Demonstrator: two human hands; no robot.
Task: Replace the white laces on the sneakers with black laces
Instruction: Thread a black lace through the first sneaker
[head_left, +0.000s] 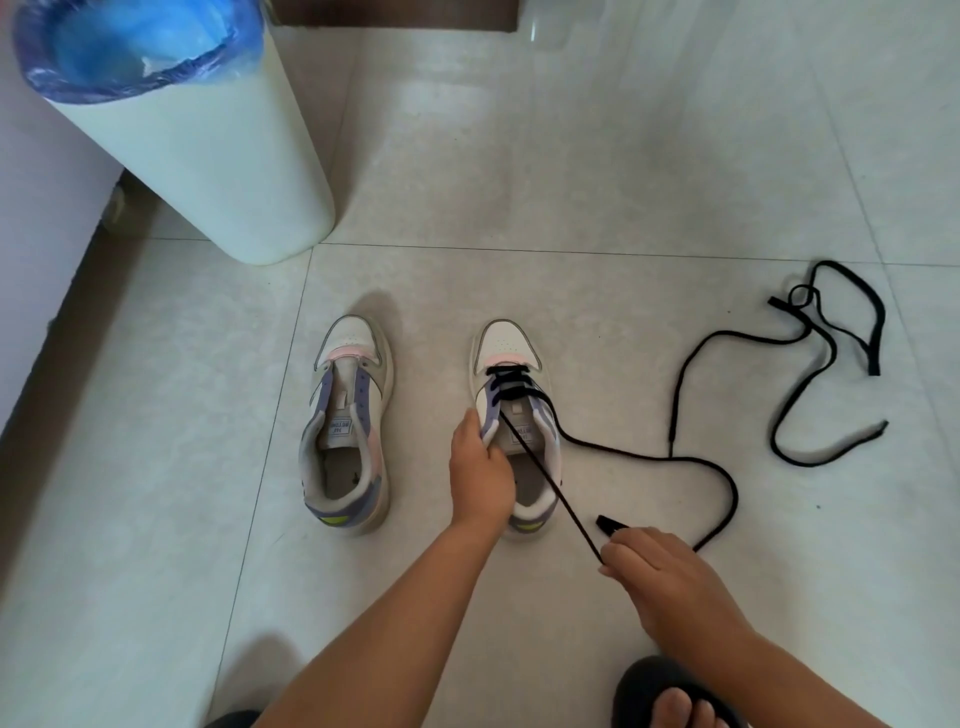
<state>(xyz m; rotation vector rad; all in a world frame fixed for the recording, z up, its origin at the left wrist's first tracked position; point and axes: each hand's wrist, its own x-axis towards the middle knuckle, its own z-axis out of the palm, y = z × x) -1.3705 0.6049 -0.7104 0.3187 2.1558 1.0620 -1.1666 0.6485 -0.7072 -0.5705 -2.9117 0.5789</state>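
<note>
Two white, purple and pink sneakers stand on the tiled floor, toes pointing away. The left sneaker (348, 421) has no lace in it. The right sneaker (511, 395) has a black lace (550, 486) crossed through its lowest eyelets. My left hand (479, 470) grips that sneaker's left eyelet flap. My right hand (660, 571) pinches one end of the lace and holds it taut from a left eyelet. The lace's other end trails in a loop on the floor to the right. A second black lace (831, 332) lies loose at the far right. No white laces are in view.
A tall white bin (208, 156) with a blue liner stands at the back left, close behind the left sneaker. A wall base runs along the left edge. My bare foot in a dark slipper (675, 699) rests at the bottom right.
</note>
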